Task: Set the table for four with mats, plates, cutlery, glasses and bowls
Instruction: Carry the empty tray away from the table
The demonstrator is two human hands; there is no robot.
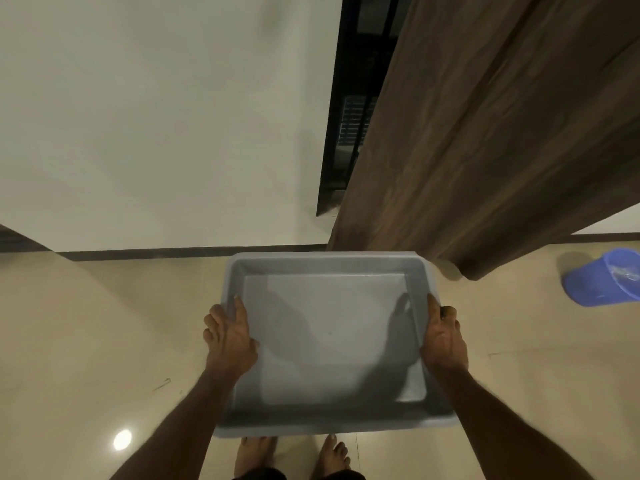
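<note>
A grey plastic tub [329, 265] with nothing in it hangs level in front of me above the floor. My left hand [230, 336] grips its left rim, thumb over the edge and fingers under the lip. On the opposite rim my right hand [443, 337] holds it the same way. No mats, plates, cutlery, glasses or bowls are in view.
A white wall [156, 116] stands straight ahead with a dark skirting at its foot. A brown curtain [502, 133] hangs at the right beside a black window frame [349, 98]. A blue bucket [604, 277] sits on the glossy beige floor [104, 323] at the far right. My bare feet [294, 455] show below the tub.
</note>
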